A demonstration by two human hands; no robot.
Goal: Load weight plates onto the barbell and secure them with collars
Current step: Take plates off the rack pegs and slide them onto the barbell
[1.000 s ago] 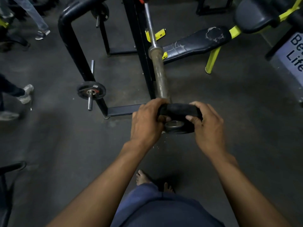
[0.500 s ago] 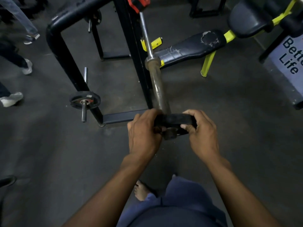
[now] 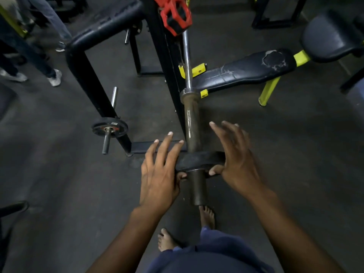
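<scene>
Left hand (image 3: 159, 174) | flat on plate (image 3: 201, 161) (thumb half hidden) | right hand (image 3: 238, 160) blurred

Single head-worn wide-angle view, looking steeply down and forward along the barbell sleeve (image 3: 194, 142), close above both hands, own bare feet (image 3: 206, 216) at bottom, weight bench (image 3: 242, 72) farther ahead

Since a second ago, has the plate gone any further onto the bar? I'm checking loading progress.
Yes. The weight plate was at the tip of the barbell sleeve; now the sleeve end pokes out behind it, so it slid toward the inner collar.
</scene>
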